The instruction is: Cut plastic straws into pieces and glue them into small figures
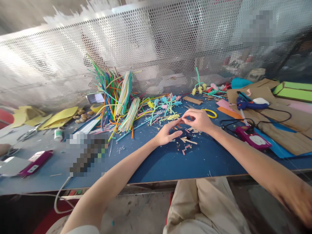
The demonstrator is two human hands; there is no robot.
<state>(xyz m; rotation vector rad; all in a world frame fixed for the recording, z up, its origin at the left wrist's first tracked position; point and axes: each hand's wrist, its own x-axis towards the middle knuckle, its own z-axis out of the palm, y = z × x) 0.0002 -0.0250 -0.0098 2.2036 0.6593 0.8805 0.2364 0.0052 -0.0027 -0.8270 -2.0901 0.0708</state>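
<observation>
My right hand (198, 121) is over the blue table with thumb and forefinger pinched together; whatever lies between them is too small or hidden to make out. Its fingertips meet those of my left hand (168, 132), whose fingers stretch out with the thumb apart. Just below them lie a pale twisted pipe cleaner piece (189, 140) and short pink cut bits (183, 151). Behind my hands are a yellow pipe cleaner sprig (173, 117) and blue and pink pipe cleaner flowers (168, 103). Scissors with a yellow handle (211, 113) lie partly hidden beyond my right hand.
Bundles of coloured pipe cleaners (124, 94) stand back left, before a perforated metal screen (156, 48). To the right are a blue glue gun (251, 103), a magenta power strip (253, 138) and cardboard (285, 126). Another magenta strip (36, 162) and yellow paper (59, 117) lie left.
</observation>
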